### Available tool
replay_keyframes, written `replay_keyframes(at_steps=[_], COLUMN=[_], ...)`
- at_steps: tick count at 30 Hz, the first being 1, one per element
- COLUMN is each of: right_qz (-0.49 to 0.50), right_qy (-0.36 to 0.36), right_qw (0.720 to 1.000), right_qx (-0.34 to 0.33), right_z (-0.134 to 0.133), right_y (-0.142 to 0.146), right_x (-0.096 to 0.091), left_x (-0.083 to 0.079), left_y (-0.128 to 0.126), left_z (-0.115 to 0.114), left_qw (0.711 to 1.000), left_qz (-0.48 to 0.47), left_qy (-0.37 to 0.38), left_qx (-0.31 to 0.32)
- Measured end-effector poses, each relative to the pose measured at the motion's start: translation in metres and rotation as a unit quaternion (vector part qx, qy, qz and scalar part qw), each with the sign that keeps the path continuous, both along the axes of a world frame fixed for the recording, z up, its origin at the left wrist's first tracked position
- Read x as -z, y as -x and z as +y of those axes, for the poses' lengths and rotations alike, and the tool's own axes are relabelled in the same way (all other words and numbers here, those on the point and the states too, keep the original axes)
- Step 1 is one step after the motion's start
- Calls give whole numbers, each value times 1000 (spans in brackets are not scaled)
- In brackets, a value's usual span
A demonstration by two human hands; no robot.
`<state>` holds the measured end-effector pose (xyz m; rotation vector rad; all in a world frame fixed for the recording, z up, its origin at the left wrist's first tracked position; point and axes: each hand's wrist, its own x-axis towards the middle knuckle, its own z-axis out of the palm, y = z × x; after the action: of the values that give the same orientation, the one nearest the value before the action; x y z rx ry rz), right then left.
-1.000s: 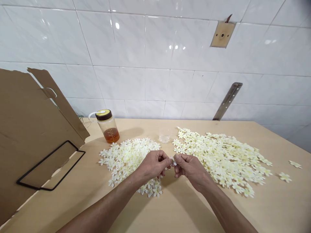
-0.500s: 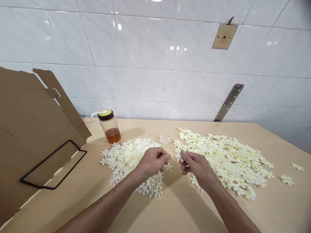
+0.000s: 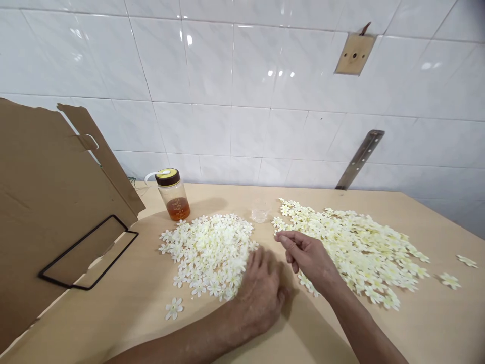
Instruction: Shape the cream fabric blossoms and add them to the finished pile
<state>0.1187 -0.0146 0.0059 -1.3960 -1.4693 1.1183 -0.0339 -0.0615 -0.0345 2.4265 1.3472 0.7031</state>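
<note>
Two heaps of small white-and-yellow fabric flowers lie on the wooden table: a left pile and a wider right pile. My left hand lies palm down with its fingers stretched flat, against the right edge of the left pile. My right hand hovers at the near-left edge of the right pile, fingers curled and thumb pressed to forefinger; whether anything is in the pinch is too small to tell. One single flower lies apart, in front of the left pile.
A clear bottle with amber liquid and a brown lid stands behind the left pile. A small clear cup sits between the piles. Cardboard with a black wire frame leans at left. Loose flowers lie far right.
My hands have parted. The left hand dropped flat onto the table beside the left pile, and the right hand drew back towards the right pile. A single flower now lies in front of the left pile.
</note>
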Motion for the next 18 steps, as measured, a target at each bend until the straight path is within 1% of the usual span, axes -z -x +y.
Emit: replay_keyframes(at_steps=[2, 4, 5, 7, 9, 11, 14, 16, 18], right_qz=[-23, -48, -74, -151, -231, -293, -370, -423, -462], right_qy=[-20, -24, -26, -41, -70, -93, -85, -72, -59], right_qw=[998, 994, 991, 979, 962, 948, 925, 903, 885], right_qx=[58, 96, 111, 129, 125, 86, 12, -5, -3], right_z=[5, 9, 12, 15, 18, 19, 16, 13, 10], right_y=[-10, -22, -27, -35, -41, -44, -44, -42, -40], right_x=[-3, -5, -6, -5, -3, -1, 1, 1, 1], left_x=[2, 2, 1, 1, 3, 4, 5, 3, 1], left_y=[4, 7, 8, 7, 4, -1, -7, -9, -9], left_z=[7, 11, 12, 11, 6, -1, -11, -13, -11], left_qw=[996, 992, 992, 995, 998, 999, 996, 993, 992], left_qz=[23, 33, 30, 18, 6, -4, -11, -11, -15], left_qy=[2, -6, -12, -26, -38, -38, -19, -15, -16], left_qx=[-88, -122, -120, -92, -42, 15, 90, 116, 128])
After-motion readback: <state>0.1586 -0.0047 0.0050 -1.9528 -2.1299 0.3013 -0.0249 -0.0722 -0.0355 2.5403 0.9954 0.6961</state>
